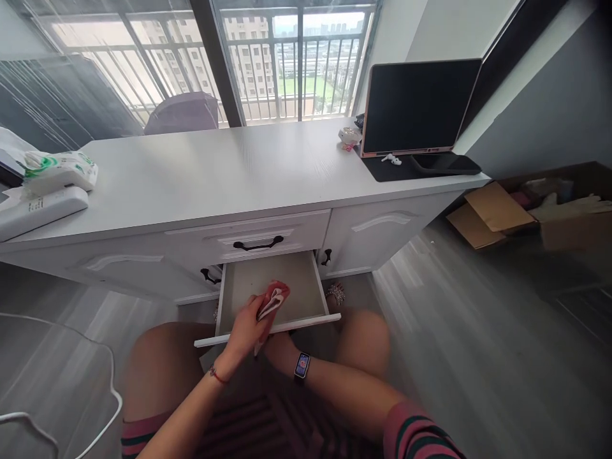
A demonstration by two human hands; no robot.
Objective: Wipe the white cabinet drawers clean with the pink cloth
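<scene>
My left hand (247, 324), with a thin red cord on its wrist, is closed round a folded red cloth (277, 296) with a whitish edge. It holds the cloth over the front of a pulled-out drawer (268, 274), whose pale bottom shows. Part of the cloth hangs down outside the drawer front (315, 320). Close beside it, my right hand (280, 349) is low against the outer side of that front, below its top edge. A smartwatch (302, 365) sits on the right wrist. The fingers of the right hand are hidden.
Above the drawer is a shut drawer with a black handle (258, 243). The white cabinet top (205, 166) bears a monitor (421, 108), earphones (392, 159) and a wipes pack (60, 171). An open cardboard box (507, 213) stands right; a white cable (112, 376) lies left.
</scene>
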